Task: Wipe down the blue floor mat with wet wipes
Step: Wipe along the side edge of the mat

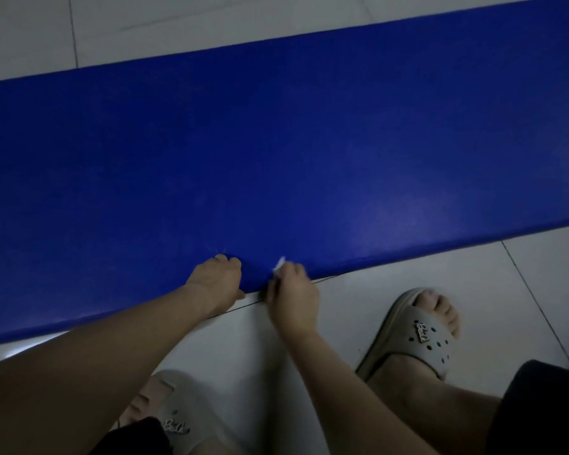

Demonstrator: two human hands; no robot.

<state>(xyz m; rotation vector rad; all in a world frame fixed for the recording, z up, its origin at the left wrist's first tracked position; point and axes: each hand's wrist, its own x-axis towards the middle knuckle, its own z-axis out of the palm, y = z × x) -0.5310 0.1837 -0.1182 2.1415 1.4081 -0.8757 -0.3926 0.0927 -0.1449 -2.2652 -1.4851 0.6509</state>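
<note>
Two hands — left hand (216,277) grips the edge of the blue mat (276,142), right hand (293,297) pinches a wipe (279,265).

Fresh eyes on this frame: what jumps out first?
The blue floor mat fills the middle, a wide band across the pale floor tiles. At its near edge the left hand grips the rim and the right hand pinches a small white wipe beside it. A grey slipper sits lower right.
</note>
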